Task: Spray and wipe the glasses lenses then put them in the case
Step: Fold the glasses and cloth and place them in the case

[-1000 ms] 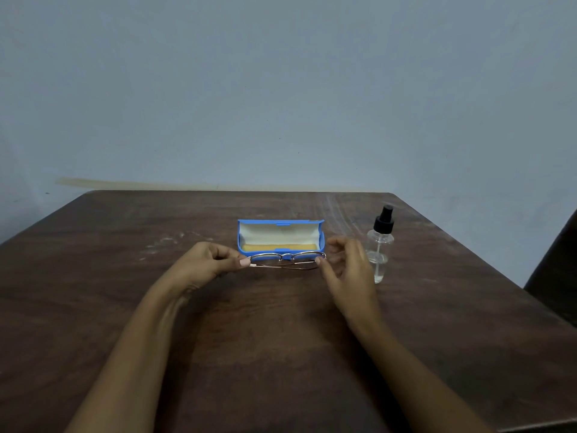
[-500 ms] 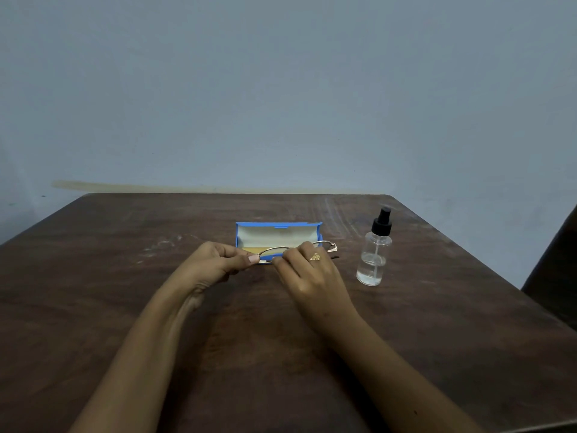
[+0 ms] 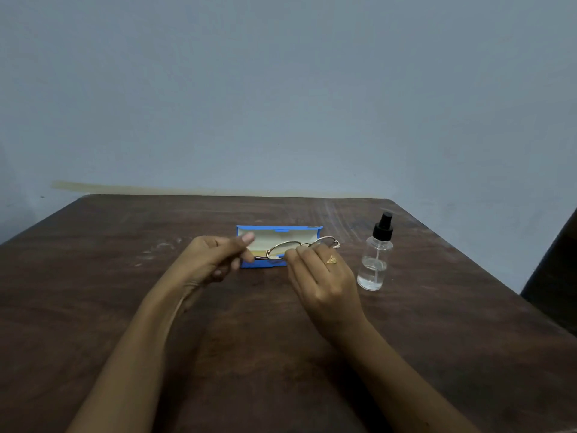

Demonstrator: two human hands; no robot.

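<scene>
While R hand [image 3: 324, 282] pinches thin metal glasses [image 3: 282, 250], L hand [image 3: 209, 260] prob. holds too.

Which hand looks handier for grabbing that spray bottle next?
Probably the right hand: the spray bottle stands just beside it, though it grips the glasses; the left hand is farther.

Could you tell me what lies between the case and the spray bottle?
Head view: the outer end of the glasses, pinched by the right hand, then bare table.
</scene>
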